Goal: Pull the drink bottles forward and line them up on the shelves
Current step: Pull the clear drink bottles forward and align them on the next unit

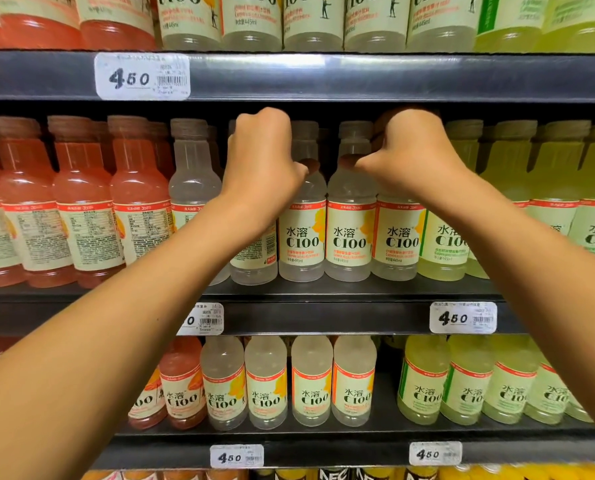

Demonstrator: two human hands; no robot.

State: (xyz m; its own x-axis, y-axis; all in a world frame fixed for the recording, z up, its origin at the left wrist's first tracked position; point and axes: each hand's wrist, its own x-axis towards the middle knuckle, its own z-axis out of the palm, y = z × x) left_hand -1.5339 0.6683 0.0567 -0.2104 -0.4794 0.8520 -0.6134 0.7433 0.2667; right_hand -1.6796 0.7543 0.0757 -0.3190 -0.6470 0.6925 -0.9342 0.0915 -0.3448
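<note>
Both bare forearms fill the lower half of the shot, reaching up and in toward the middle shelf point(324, 292). Left hand point(261, 157) is up at the neck of one of the clear lemon bottles point(254, 251), fingers curled over the top and thumb pointing right toward the next bottle along, so it looks like it's gripping that neck, though the cap itself is hidden behind the knuckles. Right hand point(414, 150) is doing pretty much the same thing on another clear bottle point(395, 237) two spots over, fingers hooked over the cap area and thumb sticking out left. Between the two hands stand two more clear bottles point(325, 233), labels facing out, right at the front edge of the shelf. To the left of all that is a run of pink-red bottles point(81, 209) with their back labels showing, and off to the right the yellow-green bottles point(552, 202). Same colour order on the lower shelf point(324, 441): pink, clear, a gap, then green. Up top, another shelf point(324, 76) carries the bottoms of more bottles. White price tags point(142, 76) reading 4.50 sit on the shelf rails, one partly hidden by the left arm.
</note>
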